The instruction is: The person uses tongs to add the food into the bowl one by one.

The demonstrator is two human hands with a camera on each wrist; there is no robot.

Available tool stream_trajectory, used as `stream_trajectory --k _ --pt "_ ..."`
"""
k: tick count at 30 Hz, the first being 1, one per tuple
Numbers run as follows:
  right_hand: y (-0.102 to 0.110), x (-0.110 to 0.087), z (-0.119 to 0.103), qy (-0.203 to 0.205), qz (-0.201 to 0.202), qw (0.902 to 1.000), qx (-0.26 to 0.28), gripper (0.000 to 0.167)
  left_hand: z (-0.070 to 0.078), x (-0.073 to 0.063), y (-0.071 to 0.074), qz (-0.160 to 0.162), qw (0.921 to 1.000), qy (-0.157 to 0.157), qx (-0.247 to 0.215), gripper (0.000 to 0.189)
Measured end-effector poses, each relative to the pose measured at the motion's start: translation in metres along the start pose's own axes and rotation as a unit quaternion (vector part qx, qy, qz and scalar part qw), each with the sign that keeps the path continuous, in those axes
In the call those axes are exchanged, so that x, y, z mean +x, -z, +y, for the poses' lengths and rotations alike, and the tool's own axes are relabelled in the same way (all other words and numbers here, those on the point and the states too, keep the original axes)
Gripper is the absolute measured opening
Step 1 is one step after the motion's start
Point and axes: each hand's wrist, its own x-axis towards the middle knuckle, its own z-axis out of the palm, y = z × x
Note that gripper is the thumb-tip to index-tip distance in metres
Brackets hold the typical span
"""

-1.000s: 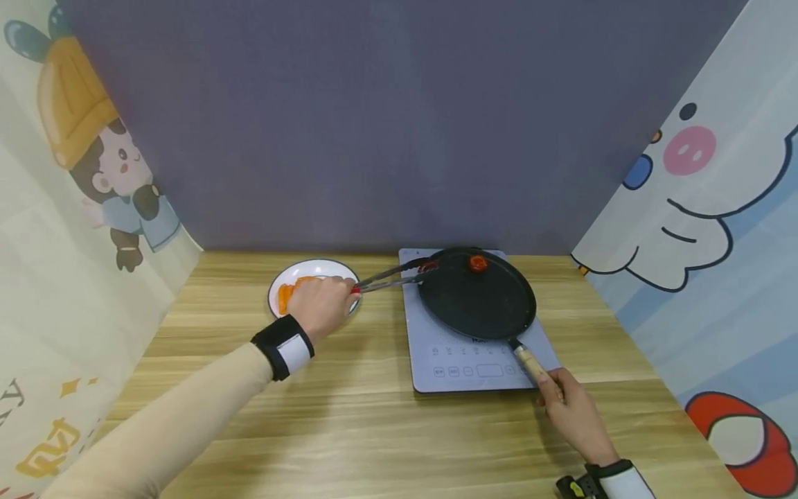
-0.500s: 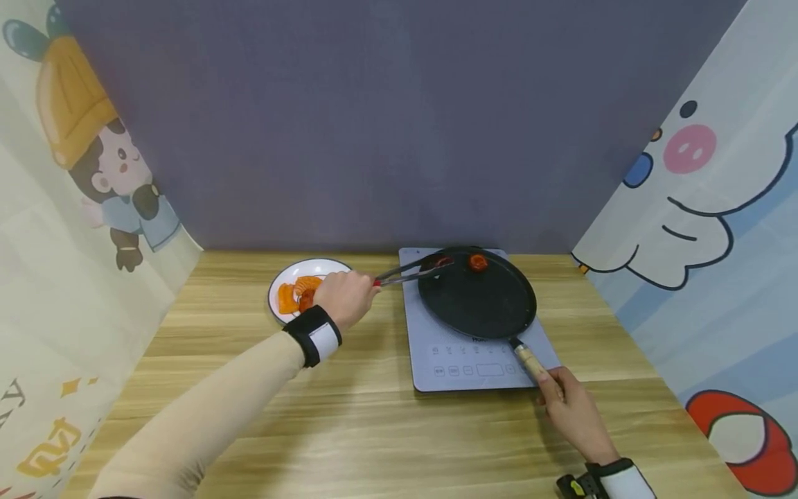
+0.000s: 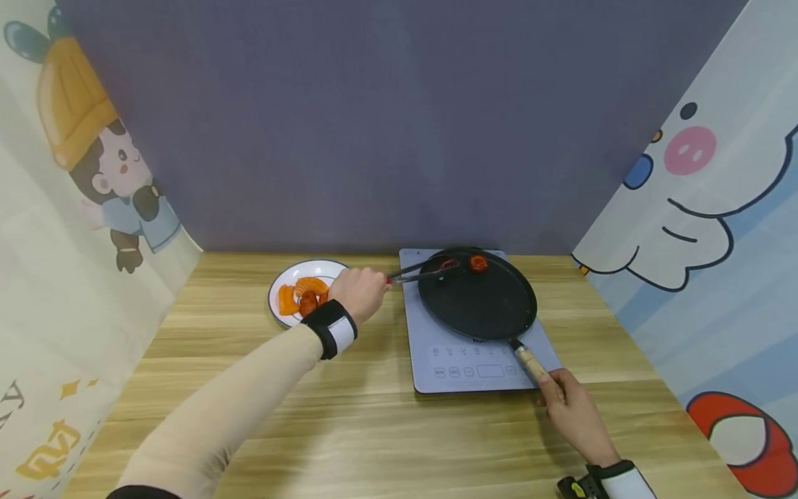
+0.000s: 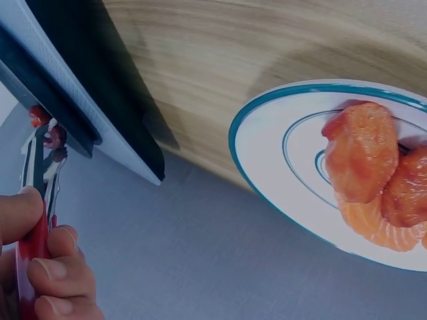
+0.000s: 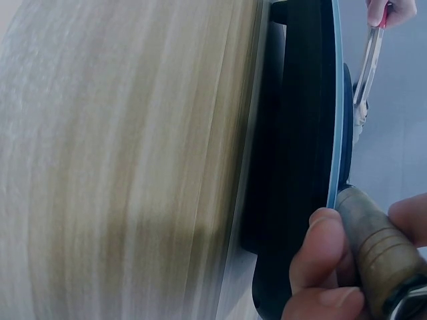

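My left hand (image 3: 358,294) grips red-handled metal tongs (image 4: 33,250), whose tips reach over the left far part of the black frying pan (image 3: 480,305). A dark reddish piece of food (image 4: 55,136) sits between the tong tips; its kind is too small to tell. Just right of it, a small round red-orange piece of food (image 3: 478,263) lies in the pan. My right hand (image 3: 576,416) holds the pan's wooden handle (image 5: 373,233), fingers curled round it. Left of the pan stands a white plate (image 4: 260,147) with a blue rim, bearing orange salmon-like slices (image 4: 373,230) and browned meat pieces (image 4: 363,150).
Under the pan is a pale flat induction cooker (image 3: 430,346) with printed controls along its front. A wooden table (image 3: 349,430) carries everything. A grey-purple panel (image 3: 386,138) rises at the back, with cartoon-printed curtains (image 3: 717,229) at both sides.
My left hand has moved right, away from the plate, carrying the tongs' tips further over the pan. More of the plate's food is uncovered. My right hand and the pan have stayed put.
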Motion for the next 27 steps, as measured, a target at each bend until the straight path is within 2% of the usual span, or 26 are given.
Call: stream_trajectory --k 4,13,18,27 --pt "0.000 0.001 0.000 -0.005 -0.001 1.0000 -0.003 0.037 0.004 0.005 -0.001 -0.001 1.0000 0.001 0.002 0.026" --pt "0.001 0.001 -0.003 -0.015 -0.011 0.9998 -0.002 0.038 0.010 0.013 0.000 -0.031 0.9992 0.024 0.002 0.026" --pt "0.002 0.002 -0.002 -0.026 -0.017 0.9995 -0.004 0.040 0.014 0.016 0.002 -0.032 0.9991 0.029 0.000 0.025" --pt "0.000 0.002 -0.001 -0.009 -0.006 0.9999 -0.004 0.039 0.018 0.020 -0.001 -0.048 0.9979 0.042 -0.006 0.025"
